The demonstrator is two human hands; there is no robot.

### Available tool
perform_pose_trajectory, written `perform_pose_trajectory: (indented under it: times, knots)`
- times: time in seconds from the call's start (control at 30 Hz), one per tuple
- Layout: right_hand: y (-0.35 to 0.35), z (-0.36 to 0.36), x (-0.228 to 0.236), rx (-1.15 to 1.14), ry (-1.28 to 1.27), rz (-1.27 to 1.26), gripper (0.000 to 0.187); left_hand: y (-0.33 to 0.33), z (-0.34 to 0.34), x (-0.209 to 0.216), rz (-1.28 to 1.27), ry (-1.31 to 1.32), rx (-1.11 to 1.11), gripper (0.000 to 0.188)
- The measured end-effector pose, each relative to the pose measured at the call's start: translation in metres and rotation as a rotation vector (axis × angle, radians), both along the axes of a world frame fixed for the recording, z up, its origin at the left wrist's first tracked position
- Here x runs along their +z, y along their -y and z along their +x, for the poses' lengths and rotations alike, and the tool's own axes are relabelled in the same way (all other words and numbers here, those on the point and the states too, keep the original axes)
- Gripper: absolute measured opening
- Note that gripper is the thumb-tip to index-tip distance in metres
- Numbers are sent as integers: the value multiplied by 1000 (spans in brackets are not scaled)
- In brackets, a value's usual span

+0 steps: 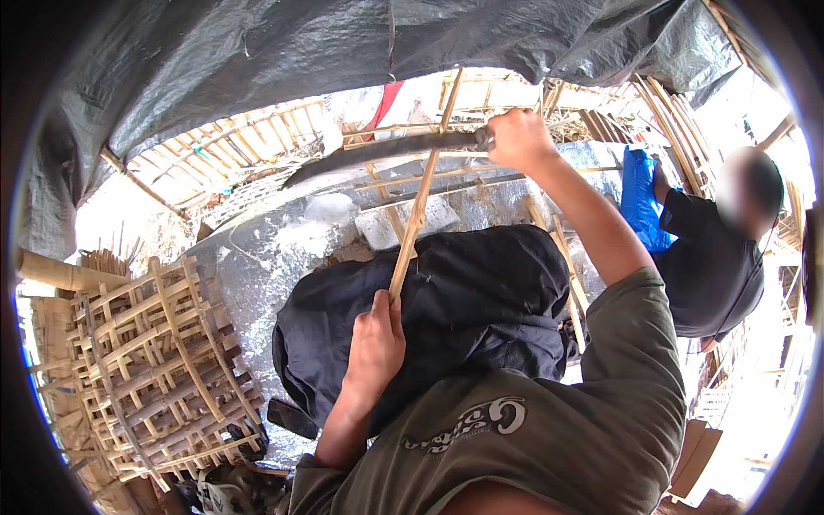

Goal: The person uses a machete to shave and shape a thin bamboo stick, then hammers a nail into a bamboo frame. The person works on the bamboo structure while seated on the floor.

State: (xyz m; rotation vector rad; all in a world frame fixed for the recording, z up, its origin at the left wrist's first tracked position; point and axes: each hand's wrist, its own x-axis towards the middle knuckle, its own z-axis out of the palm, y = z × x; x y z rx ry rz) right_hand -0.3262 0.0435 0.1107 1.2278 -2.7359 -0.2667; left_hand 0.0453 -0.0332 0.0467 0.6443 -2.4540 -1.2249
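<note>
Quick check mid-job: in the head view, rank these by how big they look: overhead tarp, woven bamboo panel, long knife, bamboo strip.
1. Overhead tarp
2. Woven bamboo panel
3. Long knife and bamboo strip, unranked: the strip looks longer, the blade broader, so overall size is too close to call.

Tarp (300,51): 12 o'clock, overhead. Lattice (178,333): 8 o'clock. Co-worker (712,266): 3 o'clock. Blue plastic (640,204): 2 to 3 o'clock
</note>
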Motion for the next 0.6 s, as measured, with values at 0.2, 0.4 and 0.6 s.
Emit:
perform_pose_trajectory:
  times: [0.2, 0.4, 0.6]
  knots:
    - [-61, -145, 25, -399, -154, -112, 33, 2, 43, -10, -214, 14, -23, 13]
    - [-61, -125, 28, -431, -69, -167, 38, 11, 14, -28, -177, -63, -14, 16]
    - [-25, -53, 14, -266, 167, -143, 29, 3, 8, -32, 186, 76, -16, 20]
